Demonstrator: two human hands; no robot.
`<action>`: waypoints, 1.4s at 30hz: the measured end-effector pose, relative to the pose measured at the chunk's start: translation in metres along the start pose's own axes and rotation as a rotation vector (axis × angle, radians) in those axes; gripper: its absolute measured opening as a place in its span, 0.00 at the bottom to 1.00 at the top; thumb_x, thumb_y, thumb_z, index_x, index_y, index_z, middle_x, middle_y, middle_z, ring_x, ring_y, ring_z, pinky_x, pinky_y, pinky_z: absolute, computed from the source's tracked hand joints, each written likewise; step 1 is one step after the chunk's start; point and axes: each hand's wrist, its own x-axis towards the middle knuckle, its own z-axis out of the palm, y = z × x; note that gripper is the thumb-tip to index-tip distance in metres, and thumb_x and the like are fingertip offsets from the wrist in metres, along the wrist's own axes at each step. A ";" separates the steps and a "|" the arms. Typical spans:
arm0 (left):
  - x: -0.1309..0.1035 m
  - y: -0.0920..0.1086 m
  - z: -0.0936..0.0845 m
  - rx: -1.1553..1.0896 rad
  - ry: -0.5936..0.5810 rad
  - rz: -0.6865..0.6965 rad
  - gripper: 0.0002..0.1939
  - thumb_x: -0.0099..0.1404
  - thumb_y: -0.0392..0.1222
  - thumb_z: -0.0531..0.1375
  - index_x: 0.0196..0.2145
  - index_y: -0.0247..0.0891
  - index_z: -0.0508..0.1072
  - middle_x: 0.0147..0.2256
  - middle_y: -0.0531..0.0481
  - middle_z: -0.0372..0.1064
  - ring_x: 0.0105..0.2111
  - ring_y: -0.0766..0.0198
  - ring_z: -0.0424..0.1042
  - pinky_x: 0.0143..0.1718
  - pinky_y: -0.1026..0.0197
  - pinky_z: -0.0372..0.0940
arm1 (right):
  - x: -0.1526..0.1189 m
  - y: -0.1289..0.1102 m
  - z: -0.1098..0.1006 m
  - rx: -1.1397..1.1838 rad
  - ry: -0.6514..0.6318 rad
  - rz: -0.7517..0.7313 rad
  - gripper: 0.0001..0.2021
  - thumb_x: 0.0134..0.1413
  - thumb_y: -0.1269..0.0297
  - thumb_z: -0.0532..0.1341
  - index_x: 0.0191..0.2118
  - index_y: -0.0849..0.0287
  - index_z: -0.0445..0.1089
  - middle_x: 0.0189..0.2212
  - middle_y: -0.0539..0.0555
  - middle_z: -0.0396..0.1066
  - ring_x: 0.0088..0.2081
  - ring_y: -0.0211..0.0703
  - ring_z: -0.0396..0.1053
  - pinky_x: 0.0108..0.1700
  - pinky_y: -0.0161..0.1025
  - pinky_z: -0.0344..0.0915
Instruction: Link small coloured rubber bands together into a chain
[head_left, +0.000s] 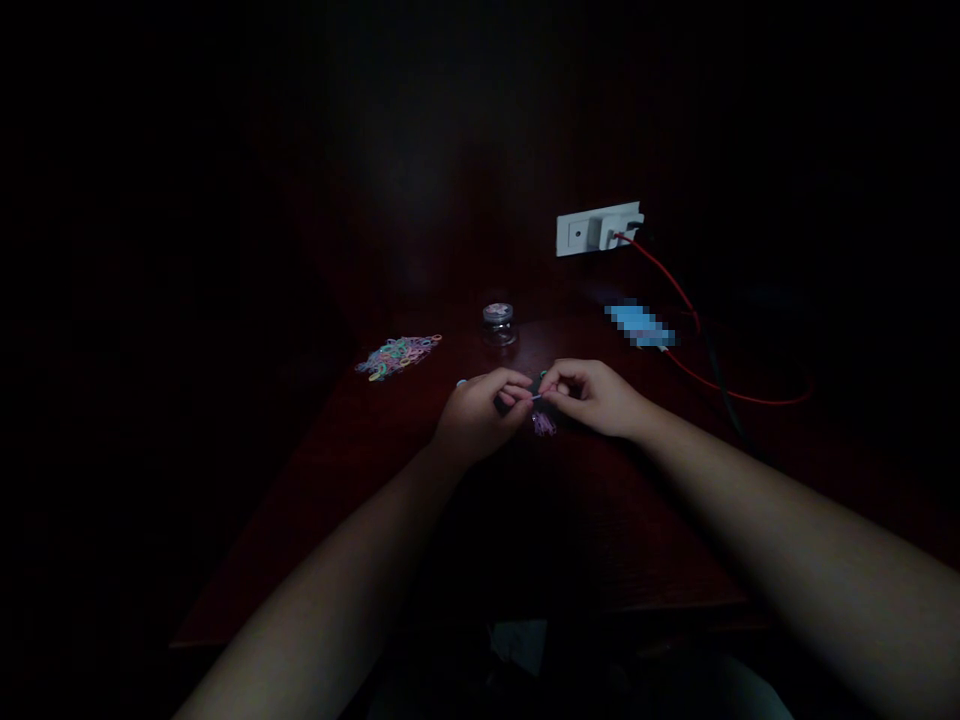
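Observation:
My left hand and my right hand meet over the middle of the dark red table, both pinched closed. Between their fingertips stretches a thin pale purple strand, which looks like a small elastic band. Just below it is a small bunch of purple elastic bands; whether it hangs from the fingers or lies on the table I cannot tell. A bit of something green shows behind my right fingertips. Past the left knuckles a small pale object is mostly hidden.
A loose pile of colourful elastic bands lies at the left. Behind my hands stands a small clear lidded jar. To the right a blurred blue phone-like object joins a red cable from a wall socket. A dark cable runs alongside.

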 end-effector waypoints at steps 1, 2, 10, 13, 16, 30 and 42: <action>0.000 0.000 0.000 0.001 0.003 0.003 0.12 0.60 0.38 0.61 0.43 0.40 0.72 0.35 0.50 0.76 0.34 0.66 0.76 0.37 0.64 0.71 | 0.000 0.000 0.000 0.007 0.002 0.000 0.11 0.52 0.59 0.61 0.32 0.64 0.71 0.21 0.49 0.63 0.22 0.33 0.57 0.25 0.32 0.54; 0.000 0.000 0.000 0.002 0.004 0.005 0.12 0.60 0.38 0.61 0.43 0.40 0.72 0.35 0.50 0.76 0.34 0.66 0.76 0.37 0.64 0.71 | 0.000 -0.001 0.000 0.018 0.003 0.000 0.11 0.52 0.58 0.61 0.32 0.64 0.71 0.21 0.49 0.63 0.22 0.33 0.57 0.25 0.32 0.54; 0.001 0.001 0.000 -0.006 -0.047 0.007 0.13 0.59 0.37 0.61 0.43 0.40 0.72 0.35 0.52 0.76 0.34 0.68 0.76 0.36 0.65 0.71 | 0.001 0.002 0.004 0.164 0.007 0.046 0.13 0.51 0.57 0.62 0.33 0.63 0.70 0.19 0.47 0.59 0.21 0.32 0.53 0.23 0.32 0.50; 0.001 0.002 -0.001 0.008 -0.042 0.004 0.12 0.59 0.36 0.61 0.42 0.40 0.72 0.35 0.52 0.76 0.33 0.68 0.76 0.36 0.65 0.71 | 0.001 0.001 0.005 0.202 -0.005 0.061 0.13 0.52 0.56 0.62 0.33 0.63 0.69 0.18 0.46 0.59 0.20 0.31 0.53 0.22 0.32 0.49; 0.001 0.002 -0.001 0.027 -0.022 0.015 0.11 0.59 0.37 0.61 0.41 0.40 0.73 0.34 0.52 0.76 0.33 0.68 0.76 0.36 0.65 0.71 | 0.001 0.001 0.005 0.211 -0.001 0.078 0.14 0.52 0.55 0.62 0.33 0.63 0.68 0.19 0.46 0.60 0.20 0.31 0.53 0.22 0.32 0.49; 0.000 0.003 -0.001 0.026 0.024 0.005 0.07 0.59 0.38 0.62 0.38 0.39 0.72 0.34 0.51 0.76 0.33 0.67 0.76 0.35 0.65 0.70 | 0.000 -0.001 0.004 0.118 -0.055 0.074 0.11 0.53 0.58 0.61 0.32 0.64 0.68 0.19 0.48 0.62 0.21 0.31 0.56 0.22 0.31 0.51; 0.000 0.004 -0.001 0.056 0.045 0.000 0.07 0.59 0.40 0.62 0.38 0.40 0.73 0.33 0.51 0.76 0.33 0.66 0.75 0.35 0.63 0.71 | -0.002 -0.004 0.001 0.015 -0.087 0.028 0.04 0.51 0.67 0.59 0.32 0.63 0.67 0.21 0.48 0.64 0.22 0.32 0.58 0.24 0.30 0.54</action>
